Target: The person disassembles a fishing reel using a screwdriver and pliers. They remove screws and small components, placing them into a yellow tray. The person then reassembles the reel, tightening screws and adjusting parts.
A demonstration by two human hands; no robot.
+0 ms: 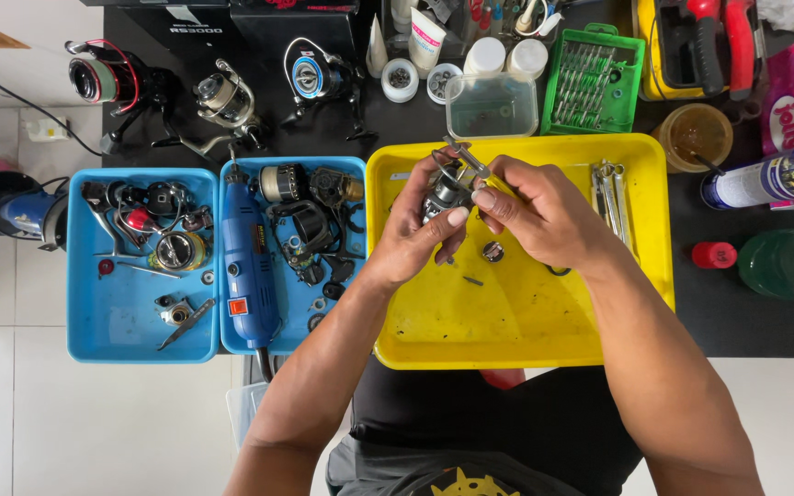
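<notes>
Over the yellow tray both my hands hold a small fishing reel body, dark grey with a silver arm sticking up. My left hand cups it from the left with the thumb across its front. My right hand pinches it from the right at the top. Below the hands a small round metal part and a tiny dark piece lie in the tray. Several slim metal tools rest by the tray's right wall.
Two blue trays on the left hold reel parts and a blue rotary tool. Three fishing reels stand behind them. A clear box, a green bit set, a spray can, a green bottle and a red cap stand nearby.
</notes>
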